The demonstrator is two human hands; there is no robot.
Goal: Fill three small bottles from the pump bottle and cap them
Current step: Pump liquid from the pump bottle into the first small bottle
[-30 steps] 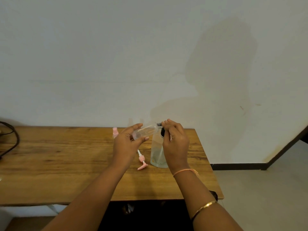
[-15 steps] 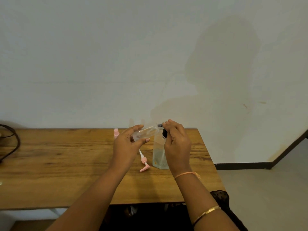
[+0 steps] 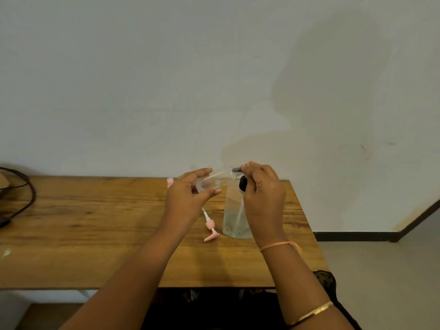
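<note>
We held the small bottle (image 3: 215, 181) tilted nearly flat in our left hand (image 3: 188, 198), just above the pump bottle (image 3: 235, 215) at the table's (image 3: 95, 222) far right, our right hand (image 3: 262, 194) pinching its dark cap (image 3: 236, 169) — a slipped cap risked spilling it.

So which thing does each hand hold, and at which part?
The left hand holds a small clear bottle around its body, tilted sideways. The right hand pinches the dark cap at its neck.
</note>
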